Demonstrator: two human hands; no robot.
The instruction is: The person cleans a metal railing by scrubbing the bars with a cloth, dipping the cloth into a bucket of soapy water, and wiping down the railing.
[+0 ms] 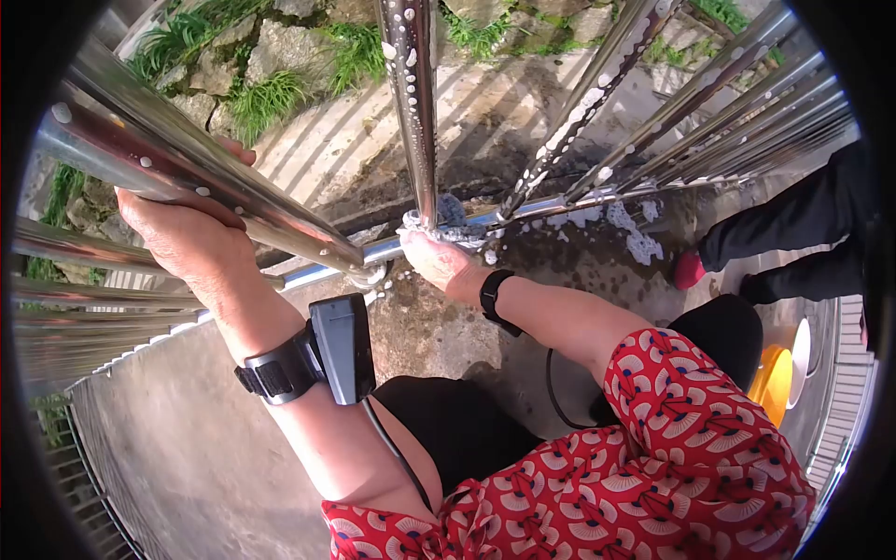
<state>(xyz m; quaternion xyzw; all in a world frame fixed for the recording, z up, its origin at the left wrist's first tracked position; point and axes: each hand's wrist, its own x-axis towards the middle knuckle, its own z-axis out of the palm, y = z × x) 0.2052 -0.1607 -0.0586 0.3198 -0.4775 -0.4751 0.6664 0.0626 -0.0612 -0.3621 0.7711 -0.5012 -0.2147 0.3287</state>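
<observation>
My left hand (191, 241) is wrapped round a thick, shiny steel post (280, 213) of the railing, with its fingertips showing on the far side. Low down, my right hand (435, 261) grips a wet grey-blue cloth (454, 217), pressed against the foot of a thinner upright bar (409, 84). Soap foam clings to that bar and lies about the cloth. The bar meets the lower rail (387, 249) right beside my right hand. Part of the cloth is hidden behind the bar and my fingers.
More foam-spotted bars (597, 98) run off to the right. Foam (635, 238) lies on the wet concrete. At right stands another person in dark trousers (793, 219), near a yellow container (773, 383) and a white one (800, 362). Beyond the railing is a stone wall (289, 56) with grass.
</observation>
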